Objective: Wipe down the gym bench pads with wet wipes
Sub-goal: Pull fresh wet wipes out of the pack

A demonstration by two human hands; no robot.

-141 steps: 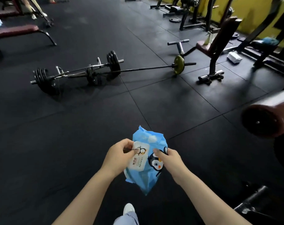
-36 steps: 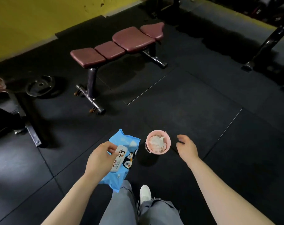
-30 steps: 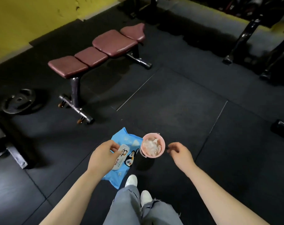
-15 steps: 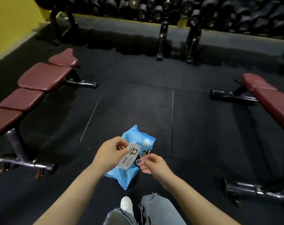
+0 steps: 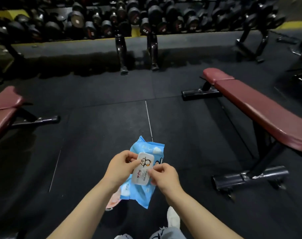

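1. Since 0.5 s ago, view has swung right: left bench (image 5: 3, 109) now at the frame edge, right bench (image 5: 260, 111) fully in view; my right hand has come onto the pack's lid.
2. Left bench: maroon pad, black foot bar on the rubber floor (image 5: 98, 121).
3. Left hand (image 5: 120, 167): fingers curled round the upper left edge of the wet wipes pack (image 5: 145, 171), gripping it.
4. Pack: blue, held in the air above the floor, between the two benches; white lid (image 5: 143, 168) with penguin print faces me.
5. Right hand (image 5: 164, 175): fingers pinching the lid's lower right edge.
6. Right bench: long maroon pad, untouched, well apart from the pack.
7. Dumbbell rack (image 5: 134, 18) spans the far side.
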